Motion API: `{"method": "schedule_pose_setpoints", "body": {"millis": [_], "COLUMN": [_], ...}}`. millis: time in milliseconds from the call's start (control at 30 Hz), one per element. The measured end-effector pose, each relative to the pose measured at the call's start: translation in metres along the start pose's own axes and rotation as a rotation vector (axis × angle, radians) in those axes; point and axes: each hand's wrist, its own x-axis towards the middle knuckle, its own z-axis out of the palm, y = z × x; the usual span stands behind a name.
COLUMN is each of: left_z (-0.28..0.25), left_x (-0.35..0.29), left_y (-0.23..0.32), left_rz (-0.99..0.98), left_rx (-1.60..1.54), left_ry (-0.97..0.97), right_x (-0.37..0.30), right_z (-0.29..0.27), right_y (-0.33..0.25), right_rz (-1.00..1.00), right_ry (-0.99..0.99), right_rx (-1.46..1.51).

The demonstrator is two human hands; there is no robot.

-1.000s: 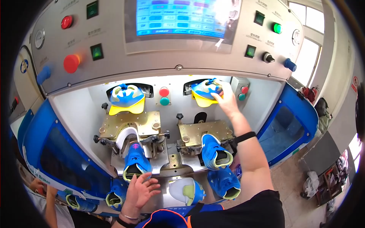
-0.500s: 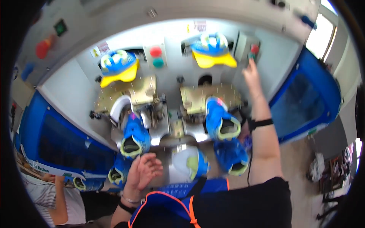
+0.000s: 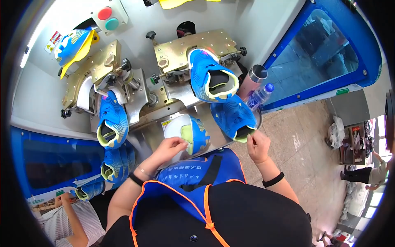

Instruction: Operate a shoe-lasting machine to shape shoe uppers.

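My left hand [image 3: 168, 149] rests its fingers on a blue and white shoe upper [image 3: 187, 132] lying on the machine's front ledge. My right hand [image 3: 257, 144] pinches the yellow collar edge of another blue shoe upper [image 3: 233, 116] at the ledge's right end. Above them, a blue shoe [image 3: 210, 76] sits on the right brass clamp station [image 3: 193, 49]. A second blue shoe [image 3: 112, 121] hangs from the left brass station [image 3: 94, 68].
More blue shoes [image 3: 117, 162] are stacked at lower left. A steel tumbler [image 3: 255, 78] and a plastic bottle [image 3: 260, 95] stand by the blue guard panel [image 3: 321, 53]. Red and green buttons [image 3: 108, 18] sit on the back wall. Another person [image 3: 68, 218] sits at lower left.
My right hand has come down from the upper right of the machine to the shoe at the ledge's right end. My left hand moved onto the middle shoe. The view tilted downward.
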Motion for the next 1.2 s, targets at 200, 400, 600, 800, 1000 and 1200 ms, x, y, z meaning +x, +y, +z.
{"method": "schedule_pose_setpoints", "body": {"millis": [200, 400, 600, 800, 1000, 1200], "left_z": [0.045, 0.011, -0.021, -0.018, -0.014, -0.009], "left_x": [0.078, 0.023, -0.079, -0.119, -0.139, -0.145], "left_y": [0.0, 0.012, -0.018, -0.055, -0.088, -0.102], "left_rz": [-0.164, -0.117, 0.245, 0.168, 0.142, -0.03], "left_rx": [0.208, -0.448, -1.124, -1.12, -1.156, -1.295], "left_ry": [0.134, 0.04, -0.089, 0.15, 0.235, 0.337], "right_x": [-0.025, -0.034, 0.0, 0.047, 0.054, 0.015], "right_z": [0.006, 0.06, 0.119, 0.161, 0.201, 0.261], "right_y": [-0.004, -0.03, -0.049, -0.095, -0.109, -0.094], "right_rz": [-0.166, 0.512, 1.293, 1.065, 1.016, 1.148], "right_ry": [-0.179, -0.392, -0.891, -0.92, -1.028, -0.731], "right_rx": [0.022, 0.423, 1.136, 2.02, 1.146, 1.22]}}
